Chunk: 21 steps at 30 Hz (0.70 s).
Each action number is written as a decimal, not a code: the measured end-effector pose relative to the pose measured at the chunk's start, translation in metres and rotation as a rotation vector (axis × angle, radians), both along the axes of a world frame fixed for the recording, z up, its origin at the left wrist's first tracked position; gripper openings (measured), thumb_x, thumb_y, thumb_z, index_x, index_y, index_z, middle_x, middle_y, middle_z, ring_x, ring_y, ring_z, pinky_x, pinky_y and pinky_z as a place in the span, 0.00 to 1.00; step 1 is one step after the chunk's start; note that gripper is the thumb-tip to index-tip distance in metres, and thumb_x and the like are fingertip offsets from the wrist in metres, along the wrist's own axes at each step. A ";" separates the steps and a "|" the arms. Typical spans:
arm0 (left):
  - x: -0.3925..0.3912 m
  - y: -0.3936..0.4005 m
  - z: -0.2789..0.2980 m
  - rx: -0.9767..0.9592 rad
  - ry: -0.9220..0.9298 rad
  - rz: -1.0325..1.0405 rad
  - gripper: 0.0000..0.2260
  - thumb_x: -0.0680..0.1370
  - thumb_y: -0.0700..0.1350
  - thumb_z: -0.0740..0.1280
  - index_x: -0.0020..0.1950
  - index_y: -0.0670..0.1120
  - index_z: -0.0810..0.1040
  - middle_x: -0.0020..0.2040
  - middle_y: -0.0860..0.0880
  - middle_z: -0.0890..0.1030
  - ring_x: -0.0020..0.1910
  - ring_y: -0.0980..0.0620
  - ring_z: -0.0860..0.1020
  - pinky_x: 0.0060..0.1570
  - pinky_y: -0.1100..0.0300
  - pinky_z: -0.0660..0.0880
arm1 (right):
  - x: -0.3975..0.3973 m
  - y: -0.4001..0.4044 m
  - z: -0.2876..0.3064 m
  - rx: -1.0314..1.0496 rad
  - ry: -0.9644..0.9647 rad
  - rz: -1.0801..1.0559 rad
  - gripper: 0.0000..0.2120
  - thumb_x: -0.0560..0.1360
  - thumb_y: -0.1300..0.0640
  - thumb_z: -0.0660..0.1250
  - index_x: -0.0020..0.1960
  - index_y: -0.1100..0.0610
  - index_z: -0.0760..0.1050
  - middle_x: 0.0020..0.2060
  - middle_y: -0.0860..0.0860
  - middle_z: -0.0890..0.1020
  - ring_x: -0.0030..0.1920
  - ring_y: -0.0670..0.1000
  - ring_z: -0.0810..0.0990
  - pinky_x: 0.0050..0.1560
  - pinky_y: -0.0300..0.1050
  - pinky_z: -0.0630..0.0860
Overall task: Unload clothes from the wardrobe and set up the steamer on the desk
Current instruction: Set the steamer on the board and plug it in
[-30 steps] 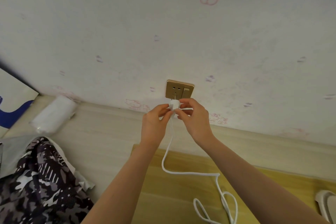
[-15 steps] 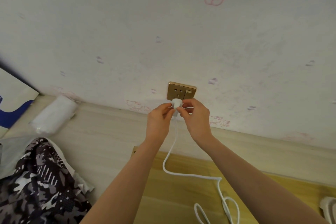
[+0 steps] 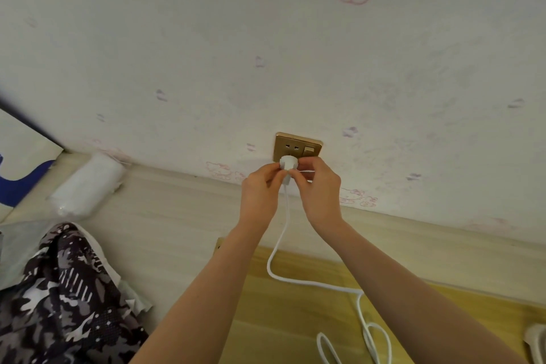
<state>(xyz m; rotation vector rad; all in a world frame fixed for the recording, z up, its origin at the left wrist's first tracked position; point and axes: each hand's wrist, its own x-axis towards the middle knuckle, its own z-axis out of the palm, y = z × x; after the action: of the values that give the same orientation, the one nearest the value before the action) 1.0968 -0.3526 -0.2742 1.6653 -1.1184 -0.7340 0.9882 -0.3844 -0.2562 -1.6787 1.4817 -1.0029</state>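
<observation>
— What are the hands doing?
— Both are pinching the plug (image 3: 287, 163) at the socket's (image 3: 297, 147) lower edge: left hand (image 3: 260, 192) on its left side, right hand (image 3: 320, 189) on its right.
— And the cord (image 3: 279, 245)?
— It's hanging from the plug, trailing onto the desk (image 3: 280, 319), looping beside the right forearm.

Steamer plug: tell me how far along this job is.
Done, apparently: a camouflage garment lies out on the surface at left. In hand: both hands, left hand and right hand, pinch the white plug at the gold wall socket; whether it is seated can't be told. Left: the cord lies looped on the desk.
</observation>
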 end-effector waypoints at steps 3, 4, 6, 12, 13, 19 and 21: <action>0.000 -0.003 -0.001 -0.007 -0.005 0.012 0.10 0.80 0.45 0.64 0.59 0.46 0.81 0.45 0.54 0.82 0.42 0.65 0.78 0.41 0.77 0.70 | -0.001 -0.001 0.001 -0.032 -0.023 -0.010 0.07 0.73 0.58 0.71 0.51 0.57 0.80 0.40 0.44 0.81 0.39 0.37 0.79 0.42 0.24 0.72; 0.000 -0.004 -0.002 -0.011 -0.009 0.016 0.10 0.79 0.46 0.64 0.58 0.46 0.81 0.46 0.54 0.82 0.42 0.64 0.78 0.42 0.76 0.71 | -0.001 -0.001 0.001 -0.050 -0.023 -0.013 0.07 0.73 0.58 0.71 0.51 0.57 0.81 0.39 0.44 0.81 0.39 0.37 0.79 0.42 0.24 0.72; 0.001 -0.005 -0.005 -0.019 -0.006 0.028 0.10 0.79 0.46 0.65 0.58 0.46 0.81 0.46 0.53 0.83 0.43 0.60 0.79 0.42 0.75 0.72 | 0.000 -0.001 0.001 -0.076 -0.021 -0.014 0.06 0.73 0.58 0.71 0.50 0.57 0.82 0.38 0.43 0.81 0.38 0.38 0.79 0.42 0.24 0.72; 0.006 -0.008 -0.010 -0.032 0.059 0.015 0.09 0.79 0.46 0.66 0.55 0.45 0.83 0.45 0.52 0.84 0.45 0.55 0.81 0.46 0.62 0.77 | 0.003 -0.002 -0.001 -0.113 0.003 -0.017 0.06 0.74 0.57 0.71 0.49 0.57 0.81 0.41 0.48 0.83 0.40 0.43 0.81 0.43 0.26 0.73; 0.006 -0.008 -0.009 -0.027 0.049 0.008 0.09 0.79 0.46 0.66 0.55 0.45 0.83 0.44 0.51 0.84 0.44 0.53 0.81 0.46 0.59 0.78 | 0.004 -0.002 -0.001 -0.106 -0.001 -0.023 0.05 0.73 0.57 0.71 0.49 0.57 0.81 0.40 0.48 0.83 0.40 0.44 0.81 0.43 0.26 0.73; 0.006 -0.007 -0.005 0.040 0.029 0.006 0.09 0.79 0.47 0.65 0.54 0.47 0.82 0.46 0.49 0.84 0.46 0.49 0.82 0.50 0.51 0.78 | 0.007 0.001 0.005 -0.030 0.041 -0.054 0.05 0.74 0.57 0.70 0.49 0.57 0.78 0.40 0.47 0.82 0.41 0.46 0.80 0.43 0.34 0.75; 0.003 -0.006 -0.001 0.070 0.023 -0.011 0.09 0.80 0.47 0.64 0.52 0.46 0.82 0.46 0.48 0.84 0.46 0.48 0.81 0.50 0.52 0.77 | 0.007 0.003 0.008 -0.006 0.100 -0.037 0.07 0.76 0.56 0.68 0.52 0.58 0.76 0.44 0.50 0.82 0.43 0.49 0.81 0.46 0.42 0.77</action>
<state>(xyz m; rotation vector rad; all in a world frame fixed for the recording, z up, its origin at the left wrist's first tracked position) 1.1000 -0.3589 -0.2751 1.7064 -1.0978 -0.8061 0.9951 -0.3815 -0.2480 -1.7341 1.5802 -0.9558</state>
